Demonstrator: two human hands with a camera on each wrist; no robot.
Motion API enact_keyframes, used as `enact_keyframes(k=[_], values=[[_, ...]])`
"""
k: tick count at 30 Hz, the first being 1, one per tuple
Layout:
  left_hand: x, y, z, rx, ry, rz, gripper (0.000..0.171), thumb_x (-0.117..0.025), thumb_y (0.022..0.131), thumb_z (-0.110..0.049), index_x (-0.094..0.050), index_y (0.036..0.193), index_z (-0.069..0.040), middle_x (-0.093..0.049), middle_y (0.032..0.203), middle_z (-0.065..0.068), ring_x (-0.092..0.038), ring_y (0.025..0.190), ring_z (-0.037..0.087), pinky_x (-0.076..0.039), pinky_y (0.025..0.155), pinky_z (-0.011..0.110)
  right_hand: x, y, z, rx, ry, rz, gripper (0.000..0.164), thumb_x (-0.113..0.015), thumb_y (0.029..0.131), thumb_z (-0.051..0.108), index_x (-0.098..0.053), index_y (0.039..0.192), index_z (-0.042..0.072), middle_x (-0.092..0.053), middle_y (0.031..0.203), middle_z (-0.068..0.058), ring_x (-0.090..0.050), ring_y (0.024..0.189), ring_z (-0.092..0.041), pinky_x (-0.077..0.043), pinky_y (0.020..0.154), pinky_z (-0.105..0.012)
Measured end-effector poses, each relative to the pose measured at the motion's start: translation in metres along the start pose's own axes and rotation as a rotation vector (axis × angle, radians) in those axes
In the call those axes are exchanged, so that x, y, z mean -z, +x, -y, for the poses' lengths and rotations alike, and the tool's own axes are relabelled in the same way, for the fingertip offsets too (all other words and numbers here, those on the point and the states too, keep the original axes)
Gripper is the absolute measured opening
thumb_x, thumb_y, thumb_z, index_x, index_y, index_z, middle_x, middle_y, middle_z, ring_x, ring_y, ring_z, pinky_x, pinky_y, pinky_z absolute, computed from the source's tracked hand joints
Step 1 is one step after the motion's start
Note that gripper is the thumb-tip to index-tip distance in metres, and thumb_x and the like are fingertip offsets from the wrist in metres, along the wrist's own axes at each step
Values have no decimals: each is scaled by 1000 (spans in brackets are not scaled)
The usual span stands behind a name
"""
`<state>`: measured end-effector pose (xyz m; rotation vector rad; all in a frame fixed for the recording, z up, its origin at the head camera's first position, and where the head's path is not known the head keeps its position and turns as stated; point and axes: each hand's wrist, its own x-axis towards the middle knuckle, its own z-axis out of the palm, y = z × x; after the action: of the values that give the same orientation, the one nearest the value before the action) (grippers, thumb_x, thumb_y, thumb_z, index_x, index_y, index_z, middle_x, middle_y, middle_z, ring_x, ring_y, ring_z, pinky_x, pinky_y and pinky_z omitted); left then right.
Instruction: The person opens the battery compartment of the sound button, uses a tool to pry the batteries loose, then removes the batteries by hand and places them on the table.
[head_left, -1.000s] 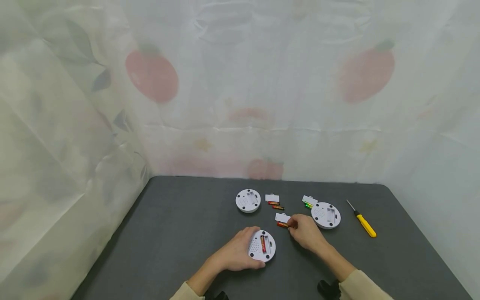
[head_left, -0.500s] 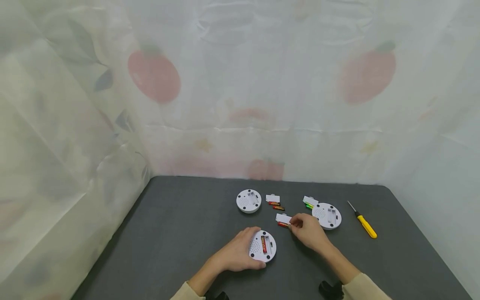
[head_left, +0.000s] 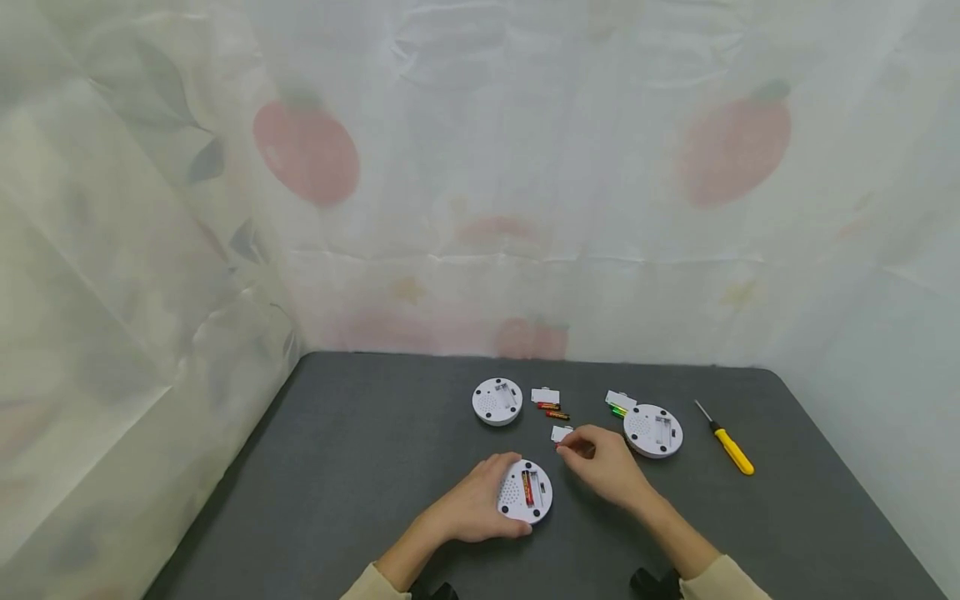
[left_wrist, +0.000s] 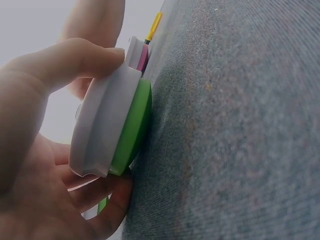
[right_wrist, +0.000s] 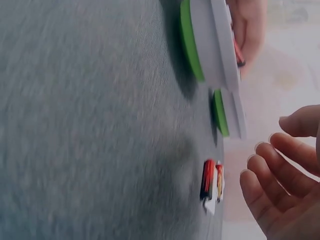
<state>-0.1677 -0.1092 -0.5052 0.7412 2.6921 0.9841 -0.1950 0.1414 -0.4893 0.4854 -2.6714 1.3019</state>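
Note:
My left hand (head_left: 477, 504) grips a round white battery device (head_left: 512, 495) by its rim, thumb and fingers on opposite sides. Its compartment faces up with one red battery (head_left: 527, 489) inside; the left wrist view shows its green underside (left_wrist: 134, 130) close to the tabletop. My right hand (head_left: 606, 467) hovers beside a small white battery cover (head_left: 561, 433), mostly hiding a loose red-and-black battery (right_wrist: 207, 179). In the right wrist view the right hand's thumb and fingers are apart, with nothing between them.
Another white device (head_left: 497, 402) stands farther back, near a white cover (head_left: 545, 396) and two red batteries (head_left: 557, 415). To the right are a third device (head_left: 653, 431), green batteries (head_left: 617, 411), another cover (head_left: 620, 399) and a yellow screwdriver (head_left: 731, 450). A patterned curtain rises behind.
My right hand has shifted slightly left, over the loose battery, now covering more of it and the small cover. The left hand and its device have stayed put.

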Motion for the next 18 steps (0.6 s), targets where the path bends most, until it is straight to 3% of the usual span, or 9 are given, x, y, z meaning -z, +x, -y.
enact_keyframes(k=[9,18], values=[[2,0,-1,16,-10,22,94,-85,72,-49,-44,147,-11,-53,131,-2,-48,112,13,-44,93,35,-12,-3,10,170,77,100,12,-74,94,17,-74,102,8,-66,95,9,-63,86,-7,-53,78,-29],[3,0,-1,1,-20,28,93,-85,74,-48,-44,147,-8,-52,134,0,-48,110,13,-44,92,34,-29,-4,11,209,92,152,12,-75,91,13,-74,103,13,-64,97,6,-61,86,-11,-52,77,-29]])
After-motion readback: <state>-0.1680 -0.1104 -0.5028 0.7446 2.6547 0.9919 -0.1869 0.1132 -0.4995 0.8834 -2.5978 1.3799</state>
